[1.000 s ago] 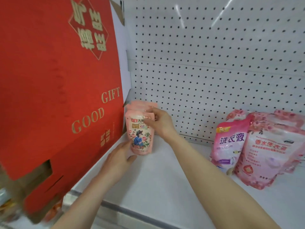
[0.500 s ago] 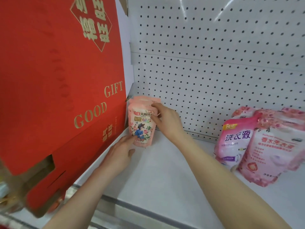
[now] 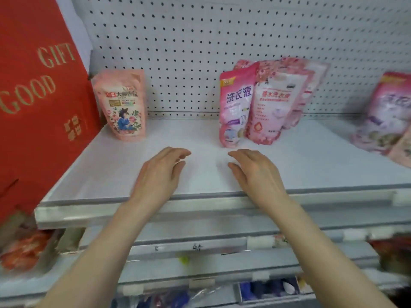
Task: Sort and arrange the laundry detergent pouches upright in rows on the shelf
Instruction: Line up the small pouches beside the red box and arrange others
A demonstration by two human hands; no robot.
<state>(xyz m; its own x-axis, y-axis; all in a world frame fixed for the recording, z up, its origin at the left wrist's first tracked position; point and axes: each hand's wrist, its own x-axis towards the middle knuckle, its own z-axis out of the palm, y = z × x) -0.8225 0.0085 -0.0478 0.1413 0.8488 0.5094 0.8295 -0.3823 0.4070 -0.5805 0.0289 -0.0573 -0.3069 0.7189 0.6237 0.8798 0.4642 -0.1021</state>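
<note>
A peach-pink pouch (image 3: pixel 121 105) with a blue figure stands upright at the shelf's back left, beside the red box. In the middle, a bright pink pouch (image 3: pixel 235 107) and a pale rose pouch (image 3: pixel 274 103) lean together, with more pink pouches behind them. A lilac-pink pouch (image 3: pixel 387 114) leans at the far right, with another pouch partly cut off below it. My left hand (image 3: pixel 159 174) and my right hand (image 3: pixel 255 172) hover over the front of the white shelf (image 3: pixel 111 174), fingers relaxed, holding nothing.
A big red gift box (image 3: pixel 37 103) with gold lettering fills the left side. White pegboard (image 3: pixel 222 36) backs the shelf. Lower shelves (image 3: pixel 200 247) with price rails and blurred goods lie below the front edge.
Both hands have let go of the peach-pink pouch and drawn back to the shelf's front. The view has swung right, bringing more pouches into sight.
</note>
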